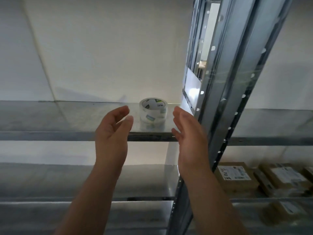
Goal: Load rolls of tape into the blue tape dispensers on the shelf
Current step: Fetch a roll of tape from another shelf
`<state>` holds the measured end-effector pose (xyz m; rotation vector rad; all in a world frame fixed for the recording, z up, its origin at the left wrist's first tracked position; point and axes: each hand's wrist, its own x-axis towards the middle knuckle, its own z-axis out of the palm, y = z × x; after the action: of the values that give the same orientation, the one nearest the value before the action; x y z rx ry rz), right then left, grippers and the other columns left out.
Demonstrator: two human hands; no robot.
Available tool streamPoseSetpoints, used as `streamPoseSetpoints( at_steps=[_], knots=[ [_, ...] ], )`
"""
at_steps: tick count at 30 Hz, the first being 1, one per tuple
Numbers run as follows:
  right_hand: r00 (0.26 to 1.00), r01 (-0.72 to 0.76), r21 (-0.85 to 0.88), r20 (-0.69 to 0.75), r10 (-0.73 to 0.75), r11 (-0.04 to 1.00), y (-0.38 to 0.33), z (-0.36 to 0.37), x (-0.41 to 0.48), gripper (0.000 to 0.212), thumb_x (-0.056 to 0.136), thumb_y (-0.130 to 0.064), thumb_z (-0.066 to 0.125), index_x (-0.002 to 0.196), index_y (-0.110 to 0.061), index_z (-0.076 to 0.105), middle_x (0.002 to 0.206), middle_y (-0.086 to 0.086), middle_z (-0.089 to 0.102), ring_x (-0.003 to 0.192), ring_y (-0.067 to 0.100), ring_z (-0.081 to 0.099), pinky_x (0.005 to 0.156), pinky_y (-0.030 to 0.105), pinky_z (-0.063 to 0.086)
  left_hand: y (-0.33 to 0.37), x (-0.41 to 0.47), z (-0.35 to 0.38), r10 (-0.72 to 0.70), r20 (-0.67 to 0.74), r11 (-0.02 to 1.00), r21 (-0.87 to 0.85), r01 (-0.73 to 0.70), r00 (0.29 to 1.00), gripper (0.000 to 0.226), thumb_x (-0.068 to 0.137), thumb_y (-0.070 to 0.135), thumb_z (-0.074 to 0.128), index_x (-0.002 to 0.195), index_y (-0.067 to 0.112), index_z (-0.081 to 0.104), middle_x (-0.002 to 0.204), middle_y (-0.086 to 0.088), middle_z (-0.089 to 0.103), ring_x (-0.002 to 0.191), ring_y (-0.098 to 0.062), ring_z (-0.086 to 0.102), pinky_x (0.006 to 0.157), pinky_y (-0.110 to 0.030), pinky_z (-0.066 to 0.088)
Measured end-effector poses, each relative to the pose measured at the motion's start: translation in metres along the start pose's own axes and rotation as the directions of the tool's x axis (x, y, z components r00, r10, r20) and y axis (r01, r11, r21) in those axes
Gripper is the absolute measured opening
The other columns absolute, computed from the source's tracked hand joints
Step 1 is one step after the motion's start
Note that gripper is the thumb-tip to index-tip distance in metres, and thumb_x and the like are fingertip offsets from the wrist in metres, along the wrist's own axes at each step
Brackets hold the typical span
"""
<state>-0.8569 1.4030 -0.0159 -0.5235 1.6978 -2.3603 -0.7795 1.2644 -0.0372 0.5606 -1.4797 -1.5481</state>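
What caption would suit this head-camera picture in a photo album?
Two open bare hands, left hand and right hand, flank a stack of clear tape rolls on a metal shelf.

Both your bare forearms reach up and forward, roughly parallel. Your left hand (112, 131) is raised with its palm turned inward, fingers loosely curled and thumb apart, holding nothing. Your right hand (188, 133) faces it, palm inward, fingers straighter and spread slightly, also empty, with a clear gap between them.
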Motion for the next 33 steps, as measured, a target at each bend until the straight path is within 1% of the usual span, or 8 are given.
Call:
streamPoseSetpoints(
  at_steps=[8, 12, 14, 16, 19, 23, 27, 33],
  knots=[
    [0.998, 0.015, 0.002, 0.069, -0.015, 1.000, 0.001, -0.007, 0.021, 0.023, 0.107, -0.031, 0.050, 0.103, -0.047, 0.067, 0.109, -0.033, 0.070, 0.117, -0.004, 0.061, 0.106, 0.030, 0.048, 0.002, 0.010, 0.026, 0.005, -0.044, 0.998, 0.055, -0.003, 0.999, 0.022, 0.099, 0.020, 0.068, 0.120, 0.025, 0.073, 0.117, 0.006, 0.076, 0.111, -0.016, 0.073, 0.102, -0.044, 0.058],
    [0.998, 0.015, 0.032, 0.060, -0.017, 0.999, 0.002, 0.000, 0.026, 0.022, 0.106, -0.030, 0.052, 0.107, -0.044, 0.069, 0.110, -0.031, 0.072, 0.116, -0.003, 0.064, 0.105, 0.030, 0.050, 0.010, 0.019, 0.027, 0.096, 0.031, 0.970, 0.223, -0.101, 0.995, 0.017, 0.098, 0.024, 0.069, 0.114, 0.030, 0.074, 0.108, 0.018, 0.075, 0.102, 0.000, 0.071, 0.092, -0.022, 0.056],
    [0.998, 0.032, 0.041, 0.058, -0.034, 0.999, 0.001, 0.002, 0.025, 0.021, 0.106, -0.028, 0.053, 0.110, -0.042, 0.069, 0.112, -0.028, 0.072, 0.115, -0.004, 0.066, 0.105, 0.029, 0.051, 0.017, 0.027, 0.033, 0.187, 0.130, 0.893, 0.391, -0.224, 0.974, 0.013, 0.098, 0.030, 0.068, 0.109, 0.036, 0.071, 0.104, 0.023, 0.072, 0.097, 0.003, 0.067, 0.084, -0.008, 0.048],
    [0.998, 0.051, 0.060, 0.045, -0.054, 0.997, -0.001, 0.001, 0.024, 0.022, 0.106, -0.025, 0.053, 0.108, -0.039, 0.069, 0.104, -0.028, 0.076, 0.106, -0.009, 0.069, 0.097, 0.022, 0.054, 0.022, 0.041, 0.043, 0.242, 0.308, 0.719, 0.580, -0.384, 0.920, 0.017, 0.097, 0.033, 0.067, 0.114, 0.030, 0.072, 0.109, 0.016, 0.071, 0.096, 0.000, 0.063, 0.081, -0.005, 0.043],
    [0.997, 0.073, 0.039, 0.023, -0.074, 0.997, -0.003, 0.001, 0.022, 0.023, 0.105, -0.024, 0.053, 0.103, -0.038, 0.071, 0.096, -0.032, 0.077, 0.101, -0.010, 0.071, 0.093, 0.021, 0.055, 0.021, 0.063, 0.065, 0.210, 0.551, 0.427, 0.691, -0.583, 0.807, 0.034, 0.095, 0.036, 0.063, 0.125, 0.020, 0.069, 0.118, 0.001, 0.072, 0.109, -0.018, 0.064, 0.092, -0.031, 0.050],
    [0.996, 0.079, 0.035, -0.039, -0.078, 0.996, -0.002, 0.001, 0.020, 0.022, 0.103, -0.027, 0.059, 0.095, -0.038, 0.076, 0.097, -0.023, 0.079, 0.105, 0.002, 0.073, 0.102, 0.034, 0.055, 0.012, 0.070, 0.090, 0.092, 0.617, 0.291, 0.734, -0.614, 0.781, 0.029, 0.092, 0.044, 0.062, 0.107, 0.020, 0.071, 0.098, 0.000, 0.072, 0.093, -0.022, 0.067, 0.078, -0.034, 0.052],
    [0.992, 0.080, 0.016, -0.095, -0.079, 0.997, 0.001, 0.000, 0.020, 0.023, 0.102, -0.029, 0.060, 0.093, -0.041, 0.077, 0.101, -0.019, 0.079, 0.110, 0.010, 0.072, 0.104, 0.038, 0.055, 0.013, 0.074, 0.105, 0.051, 0.611, 0.124, 0.781, -0.612, 0.790, 0.022, 0.092, 0.039, 0.061, 0.087, 0.018, 0.054, 0.082, 0.000, 0.055, 0.077, -0.024, 0.057, 0.069, -0.032, 0.046],
    [0.995, 0.001, 0.129, -0.096, 0.012, 0.992, -0.004, -0.007, 0.021, 0.018, 0.104, -0.022, 0.058, 0.103, -0.025, 0.075, 0.113, -0.003, 0.079, 0.108, 0.014, 0.075, 0.102, 0.038, 0.057, 0.015, 0.094, 0.118, -0.038, 0.586, 0.098, 0.808, -0.581, 0.809, 0.031, 0.088, 0.030, 0.067, 0.066, 0.021, 0.046, 0.077, 0.000, 0.060, 0.073, -0.022, 0.062, 0.066, -0.032, 0.048]
  ],
)
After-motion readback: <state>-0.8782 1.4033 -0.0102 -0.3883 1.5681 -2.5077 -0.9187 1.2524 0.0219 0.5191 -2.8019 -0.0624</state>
